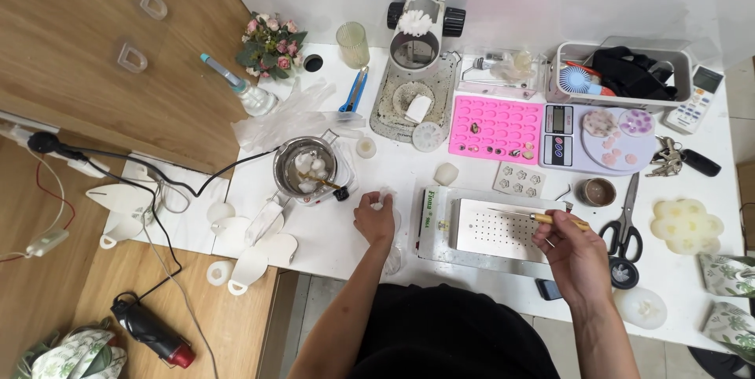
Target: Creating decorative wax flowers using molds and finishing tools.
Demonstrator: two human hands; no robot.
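White worktable (487, 281) against wooden wall (94, 49); cluttered with craft tools.

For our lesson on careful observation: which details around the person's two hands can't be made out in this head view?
- Small white thing in the left hand: curled fingers hide its shape.
- Tip of the yellow-handled tool in the right hand: too thin to tell.
- Contents of the metal pot: pale lumps, too small to identify.
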